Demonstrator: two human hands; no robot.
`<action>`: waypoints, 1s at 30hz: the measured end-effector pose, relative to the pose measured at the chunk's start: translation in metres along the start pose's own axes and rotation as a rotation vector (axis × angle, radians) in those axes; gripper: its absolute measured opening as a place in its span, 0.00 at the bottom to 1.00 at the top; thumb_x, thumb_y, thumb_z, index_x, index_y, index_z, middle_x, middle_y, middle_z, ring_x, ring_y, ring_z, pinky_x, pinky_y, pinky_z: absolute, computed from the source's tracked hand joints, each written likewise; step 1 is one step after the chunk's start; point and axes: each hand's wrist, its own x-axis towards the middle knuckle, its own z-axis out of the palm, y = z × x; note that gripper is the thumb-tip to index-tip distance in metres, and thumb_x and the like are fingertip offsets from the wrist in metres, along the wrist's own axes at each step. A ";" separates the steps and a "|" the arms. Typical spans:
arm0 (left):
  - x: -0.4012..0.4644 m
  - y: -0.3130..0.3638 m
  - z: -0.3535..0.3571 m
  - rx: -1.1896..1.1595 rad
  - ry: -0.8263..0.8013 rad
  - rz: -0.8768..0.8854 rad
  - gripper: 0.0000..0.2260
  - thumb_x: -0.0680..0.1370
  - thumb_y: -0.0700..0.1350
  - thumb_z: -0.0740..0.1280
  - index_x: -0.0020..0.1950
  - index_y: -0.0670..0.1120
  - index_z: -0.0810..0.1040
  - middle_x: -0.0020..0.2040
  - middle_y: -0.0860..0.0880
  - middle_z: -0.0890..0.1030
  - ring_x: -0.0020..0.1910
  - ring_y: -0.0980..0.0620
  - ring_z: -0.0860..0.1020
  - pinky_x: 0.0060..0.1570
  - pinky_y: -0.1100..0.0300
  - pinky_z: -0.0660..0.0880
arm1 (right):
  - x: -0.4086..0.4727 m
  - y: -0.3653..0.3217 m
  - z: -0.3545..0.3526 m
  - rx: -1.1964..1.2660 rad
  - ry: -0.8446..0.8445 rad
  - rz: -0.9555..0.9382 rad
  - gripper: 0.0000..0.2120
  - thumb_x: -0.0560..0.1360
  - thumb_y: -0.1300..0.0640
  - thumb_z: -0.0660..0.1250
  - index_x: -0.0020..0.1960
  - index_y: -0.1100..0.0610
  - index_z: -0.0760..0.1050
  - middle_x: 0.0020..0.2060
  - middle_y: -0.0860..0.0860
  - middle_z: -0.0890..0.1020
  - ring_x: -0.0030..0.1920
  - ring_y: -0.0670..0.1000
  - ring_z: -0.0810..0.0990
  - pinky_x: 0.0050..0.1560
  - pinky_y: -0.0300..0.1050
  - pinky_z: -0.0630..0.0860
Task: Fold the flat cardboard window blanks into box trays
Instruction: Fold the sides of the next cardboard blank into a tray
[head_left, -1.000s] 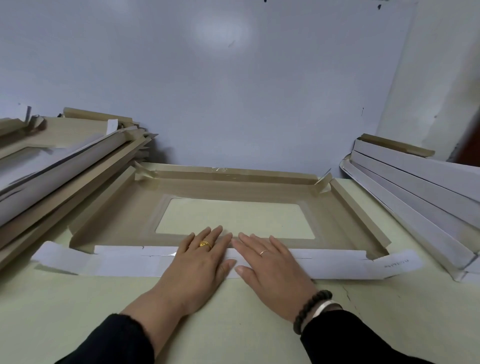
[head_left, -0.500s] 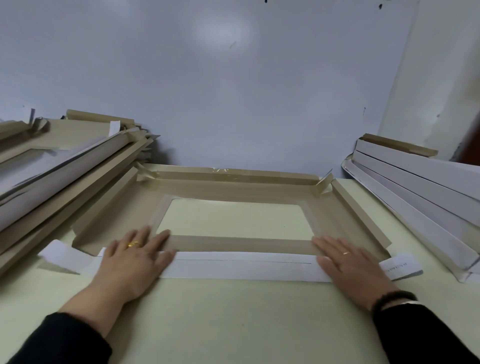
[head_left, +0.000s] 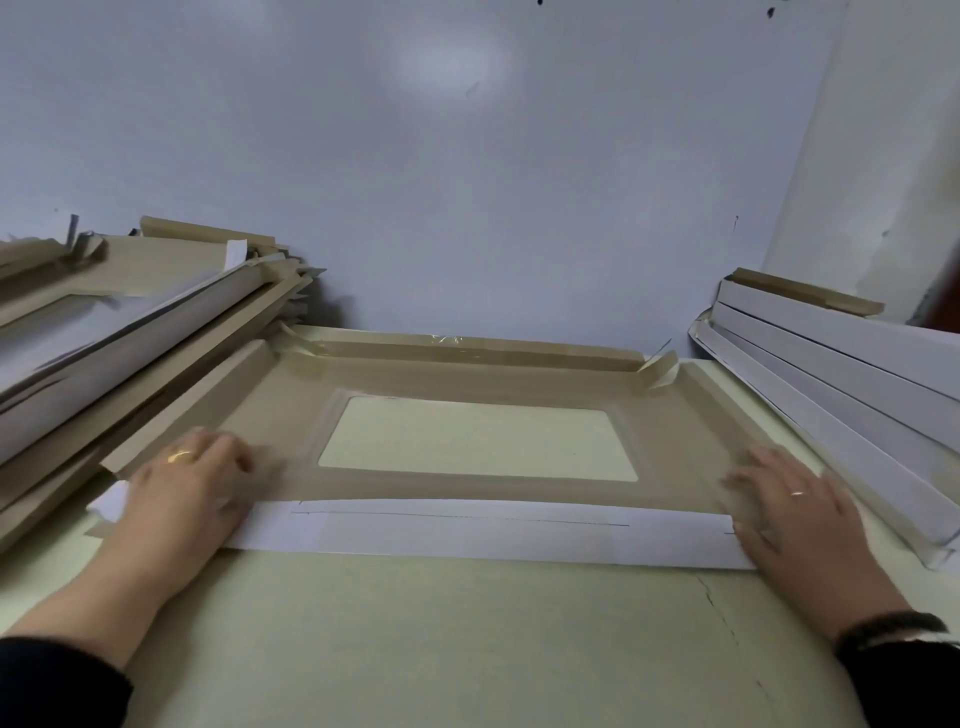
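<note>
A brown cardboard window blank (head_left: 467, 376) lies flat on the pale table, with a rectangular cut-out in its middle. Its far and side flaps stand partly raised. Its near flap (head_left: 467, 535) shows its white side and is folded down flat toward me. My left hand (head_left: 182, 488) presses flat on the blank's near left corner, fingers straight. At the near right corner my right hand (head_left: 795, 514) presses flat in the same way, covering the flap's end.
A stack of folded brown and white trays (head_left: 130, 332) leans at the left. Another stack of white-sided blanks (head_left: 841, 374) lies at the right. A white wall stands behind the table (head_left: 467, 649).
Both hands have slid apart along the white near flap, from its middle out to its two ends, flattening it. The view has come closer to the blank.
</note>
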 end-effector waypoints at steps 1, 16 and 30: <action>-0.001 0.007 0.001 -0.043 -0.023 0.100 0.22 0.63 0.25 0.69 0.37 0.54 0.72 0.51 0.44 0.78 0.52 0.39 0.75 0.50 0.49 0.70 | 0.000 -0.006 -0.001 0.027 0.065 -0.106 0.21 0.60 0.75 0.70 0.49 0.59 0.77 0.61 0.57 0.76 0.62 0.62 0.74 0.62 0.62 0.65; -0.008 0.012 -0.007 -0.462 -0.401 0.135 0.15 0.59 0.52 0.76 0.44 0.63 0.81 0.60 0.60 0.73 0.58 0.66 0.71 0.55 0.70 0.64 | -0.010 -0.058 -0.004 0.422 -0.083 -0.449 0.11 0.72 0.55 0.69 0.54 0.52 0.78 0.57 0.36 0.71 0.59 0.37 0.69 0.60 0.26 0.60; -0.010 0.020 -0.011 -0.332 -0.213 0.166 0.12 0.68 0.58 0.62 0.33 0.55 0.82 0.38 0.51 0.75 0.38 0.57 0.75 0.37 0.68 0.68 | -0.009 -0.044 -0.008 0.425 -0.072 -0.233 0.07 0.73 0.54 0.68 0.36 0.51 0.76 0.37 0.44 0.77 0.43 0.46 0.75 0.46 0.44 0.72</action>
